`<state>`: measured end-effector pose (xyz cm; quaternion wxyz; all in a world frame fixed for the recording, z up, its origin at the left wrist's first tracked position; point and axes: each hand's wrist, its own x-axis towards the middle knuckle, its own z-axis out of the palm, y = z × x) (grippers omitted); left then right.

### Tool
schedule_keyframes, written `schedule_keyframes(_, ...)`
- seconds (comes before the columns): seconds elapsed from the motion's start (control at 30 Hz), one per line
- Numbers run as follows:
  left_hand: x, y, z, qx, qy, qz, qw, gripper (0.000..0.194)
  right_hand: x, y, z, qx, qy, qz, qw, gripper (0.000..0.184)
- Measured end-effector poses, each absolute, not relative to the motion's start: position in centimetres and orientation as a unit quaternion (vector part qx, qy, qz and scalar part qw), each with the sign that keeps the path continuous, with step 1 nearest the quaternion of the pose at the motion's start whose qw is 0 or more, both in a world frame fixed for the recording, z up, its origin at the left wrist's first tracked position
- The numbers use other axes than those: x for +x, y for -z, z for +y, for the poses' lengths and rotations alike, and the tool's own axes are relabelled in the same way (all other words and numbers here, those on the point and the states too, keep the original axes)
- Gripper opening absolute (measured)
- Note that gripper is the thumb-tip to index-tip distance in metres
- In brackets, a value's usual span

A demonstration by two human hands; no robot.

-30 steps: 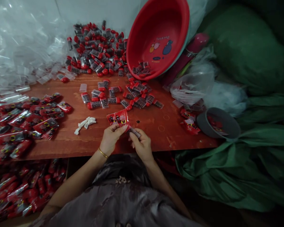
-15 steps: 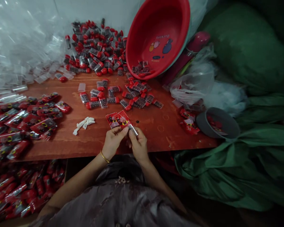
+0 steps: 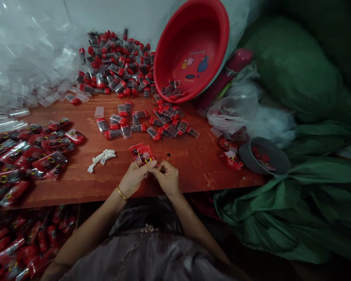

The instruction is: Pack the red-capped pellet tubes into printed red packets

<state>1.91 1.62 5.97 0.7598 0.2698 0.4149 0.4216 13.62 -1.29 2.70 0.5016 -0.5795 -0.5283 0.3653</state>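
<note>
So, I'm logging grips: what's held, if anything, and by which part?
The left hand pinches flat red printed packets by their near end; whether the right hand also grips cannot be told.

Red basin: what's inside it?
In the red basin, small clear-and-red containers with dark contents lie heaped low down; cartoon prints show above them. The heap's underside is covered, so no exact count.

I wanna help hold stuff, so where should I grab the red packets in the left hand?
Probably pinch the red packets by their far edges, coming from across the table. Those edges stick out past the left hand and look thin and flat, while fingers cover the near ends.
</note>
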Motion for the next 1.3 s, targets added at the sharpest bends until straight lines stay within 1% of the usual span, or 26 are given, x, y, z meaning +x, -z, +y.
schedule_keyframes(0.07,0.8,-5.9,2.1,0.234,-0.423,0.427,0.764,0.033,14.1,-3.2,0.3,-0.581,-0.279,-0.604,0.469,0.032)
schedule_keyframes(0.13,-1.4,-6.2,3.1,0.197,-0.443,0.445,0.753,0.027,14.5,-4.0,2.7,-0.572,-0.194,-0.684,0.409,0.027)
schedule_keyframes(0.17,-2.9,-6.4,3.8,0.178,-0.465,0.456,0.738,0.023,14.7,-4.4,4.1,-0.573,-0.152,-0.713,0.374,0.026)
schedule_keyframes(0.23,-6.4,-7.2,5.1,0.131,-0.537,0.483,0.679,0.015,14.9,-4.6,7.0,-0.602,-0.079,-0.735,0.301,0.031)
schedule_keyframes(0.27,-8.2,-7.5,5.8,0.101,-0.572,0.495,0.647,0.016,14.9,-4.4,8.3,-0.629,-0.052,-0.728,0.267,0.035)
schedule_keyframes(0.33,-11.6,-8.1,6.7,0.061,-0.634,0.5,0.587,0.029,15.1,-3.6,10.1,-0.654,-0.039,-0.728,0.203,0.039)
schedule_keyframes(0.4,-13.6,-8.2,6.9,0.071,-0.66,0.501,0.556,0.037,15.5,-2.6,10.4,-0.647,-0.044,-0.741,0.174,0.04)
schedule_keyframes(0.47,-13.7,-7.6,6.4,0.134,-0.659,0.534,0.512,0.036,16.3,-1.7,9.1,-0.632,-0.045,-0.753,0.176,0.042)
schedule_keyframes(0.53,-11.9,-6.5,5.6,0.261,-0.634,0.589,0.428,0.037,17.4,-1.2,7.0,-0.624,-0.045,-0.758,0.186,0.044)
schedule_keyframes(0.6,-8.9,-5.3,4.8,0.444,-0.557,0.611,0.345,0.041,18.5,-1.0,4.6,-0.617,-0.048,-0.761,0.196,0.046)
schedule_keyframes(0.67,-5.8,-4.3,4.5,0.608,-0.453,0.595,0.267,0.041,19.2,-0.9,2.5,-0.609,-0.04,-0.764,0.207,0.044)
schedule_keyframes(0.77,-2.6,-3.5,4.6,0.741,-0.314,0.565,0.182,0.04,19.3,-0.9,0.3,-0.607,-0.016,-0.759,0.235,0.034)
schedule_keyframes(0.87,-1.6,-2.9,4.9,0.778,-0.237,0.562,0.148,0.028,18.4,-1.1,-0.8,-0.611,-0.001,-0.741,0.278,0.028)
schedule_keyframes(0.93,-1.6,-2.6,4.8,0.78,-0.228,0.568,0.133,0.024,17.5,-1.4,-1.1,-0.607,0.003,-0.733,0.306,0.026)
schedule_keyframes(1.0,-1.8,-2.4,4.6,0.774,-0.235,0.575,0.122,0.025,16.5,-1.9,-1.2,-0.597,-0.005,-0.73,0.332,0.023)
schedule_keyframes(1.13,-2.0,-2.4,4.2,0.753,-0.264,0.593,0.105,0.028,14.3,-3.2,-0.6,-0.59,-0.079,-0.71,0.378,0.024)
schedule_keyframes(1.27,-1.9,-3.3,3.7,0.736,-0.3,0.597,0.109,0.027,12.2,-3.8,1.0,-0.623,-0.173,-0.659,0.384,0.036)
schedule_keyframes(1.3,-1.9,-3.5,3.6,0.733,-0.312,0.592,0.116,0.026,11.8,-3.8,1.5,-0.625,-0.192,-0.652,0.384,0.035)
